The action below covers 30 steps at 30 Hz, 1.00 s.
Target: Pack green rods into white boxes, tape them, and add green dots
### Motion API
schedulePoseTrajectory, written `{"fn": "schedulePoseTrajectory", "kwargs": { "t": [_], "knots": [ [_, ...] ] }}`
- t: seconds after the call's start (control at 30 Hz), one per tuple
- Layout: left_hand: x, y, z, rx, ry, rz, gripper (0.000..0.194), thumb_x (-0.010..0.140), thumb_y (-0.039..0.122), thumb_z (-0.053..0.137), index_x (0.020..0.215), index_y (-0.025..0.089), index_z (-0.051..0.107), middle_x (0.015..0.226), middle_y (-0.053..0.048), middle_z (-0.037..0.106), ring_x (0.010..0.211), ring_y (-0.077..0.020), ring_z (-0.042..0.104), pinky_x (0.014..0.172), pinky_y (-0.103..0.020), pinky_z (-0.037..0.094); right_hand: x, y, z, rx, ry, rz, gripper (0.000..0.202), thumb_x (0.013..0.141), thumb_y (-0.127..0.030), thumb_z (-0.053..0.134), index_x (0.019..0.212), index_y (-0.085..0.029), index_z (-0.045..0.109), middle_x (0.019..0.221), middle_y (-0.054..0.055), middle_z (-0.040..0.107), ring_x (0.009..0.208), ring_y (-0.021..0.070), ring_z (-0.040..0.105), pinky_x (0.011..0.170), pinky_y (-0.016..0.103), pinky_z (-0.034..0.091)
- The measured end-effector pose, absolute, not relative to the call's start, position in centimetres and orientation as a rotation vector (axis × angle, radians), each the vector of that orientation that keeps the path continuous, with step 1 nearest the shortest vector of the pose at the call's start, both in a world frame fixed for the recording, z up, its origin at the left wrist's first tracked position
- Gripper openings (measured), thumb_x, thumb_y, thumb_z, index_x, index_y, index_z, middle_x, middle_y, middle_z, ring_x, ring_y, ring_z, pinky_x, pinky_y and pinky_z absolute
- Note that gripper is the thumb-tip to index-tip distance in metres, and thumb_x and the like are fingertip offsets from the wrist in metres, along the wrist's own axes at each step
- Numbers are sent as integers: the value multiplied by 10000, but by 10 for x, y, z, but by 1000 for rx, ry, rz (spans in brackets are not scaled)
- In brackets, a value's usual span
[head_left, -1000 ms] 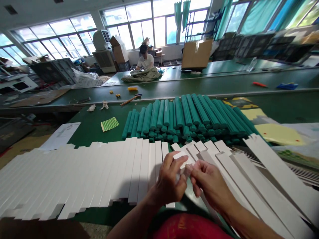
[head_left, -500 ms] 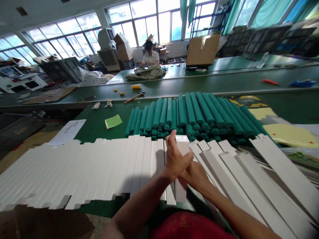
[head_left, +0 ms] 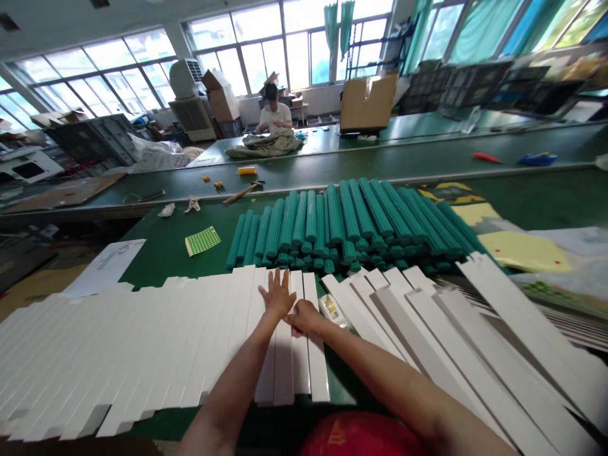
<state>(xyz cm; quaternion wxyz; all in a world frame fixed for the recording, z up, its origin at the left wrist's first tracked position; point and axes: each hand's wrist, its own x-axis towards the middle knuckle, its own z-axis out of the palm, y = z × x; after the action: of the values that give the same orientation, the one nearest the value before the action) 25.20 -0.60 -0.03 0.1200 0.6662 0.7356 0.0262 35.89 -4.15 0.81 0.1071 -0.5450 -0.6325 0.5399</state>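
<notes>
My left hand (head_left: 277, 295) lies flat with its fingers spread on the upper part of the long white boxes (head_left: 190, 342), which are laid side by side in a row. Right beside it, my right hand (head_left: 304, 318) is closed, its fingers curled down over the white strips near the row's right end. Whatever those fingers hold, if anything, is hidden. Just right of that hand sits a small clear tape dispenser (head_left: 331, 310) with a yellowish roll. More long white boxes (head_left: 427, 329) lie slanted and overlapping farther right.
Behind the boxes is a pile of green ribbed rods (head_left: 351, 215). A green dotted sticker sheet (head_left: 202, 241), a paper sheet (head_left: 107, 266) and a hammer (head_left: 243, 191) lie left of it. Yellow sheets (head_left: 520, 248) lie right. Across the tables sits a person (head_left: 275, 117) behind some cloth.
Both hands have moved left from the upright-held white box, which now lies at the row's right end. My left hand has opened flat. The tape dispenser has come into view.
</notes>
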Motion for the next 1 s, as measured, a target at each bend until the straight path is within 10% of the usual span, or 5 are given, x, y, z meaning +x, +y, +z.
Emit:
{"fn": "schedulePoseTrajectory", "kwargs": {
  "t": [0.2,0.4,0.57,0.77,1.0],
  "knots": [
    [244,-9,-13,2081,2090,11,625,920,342,418,1505,192,256,1605,-128,160,1481,-358,72,1081,-710,164,460,-78,22,-1782,-1897,906,352,843,-253,574,1160,-99,573,1148,184,623,1067,275,580,920,372,438],
    [280,-15,-8,2211,2277,423,545,941,352,438,1435,125,388,1540,-224,294,1434,-376,240,1063,-685,226,584,-142,-13,-2235,-1767,-388,622,805,-445,634,1290,-81,495,1374,265,454,1204,428,433,975,601,305],
    [360,-35,4,2658,1646,956,506,900,261,523,1383,126,455,1407,-207,495,1327,-328,435,1036,-527,367,628,-167,-44,-2287,-1516,-509,619,914,-533,439,1346,-90,444,1367,245,459,1213,364,454,969,543,337],
    [460,-53,5,3196,730,470,453,952,181,400,1404,199,418,1499,-102,419,1418,-271,303,1104,-575,261,665,-182,-56,-2367,-1614,-444,444,957,-427,394,1330,-218,515,1373,165,460,1188,329,469,940,522,361],
    [471,-24,14,3192,646,242,307,956,122,383,1203,168,561,1153,-120,643,1116,-238,565,1016,-489,360,677,-144,-54,-2165,-1742,-354,462,932,-419,487,1364,-257,507,1431,178,379,1197,340,435,865,465,419]
  ]
}}
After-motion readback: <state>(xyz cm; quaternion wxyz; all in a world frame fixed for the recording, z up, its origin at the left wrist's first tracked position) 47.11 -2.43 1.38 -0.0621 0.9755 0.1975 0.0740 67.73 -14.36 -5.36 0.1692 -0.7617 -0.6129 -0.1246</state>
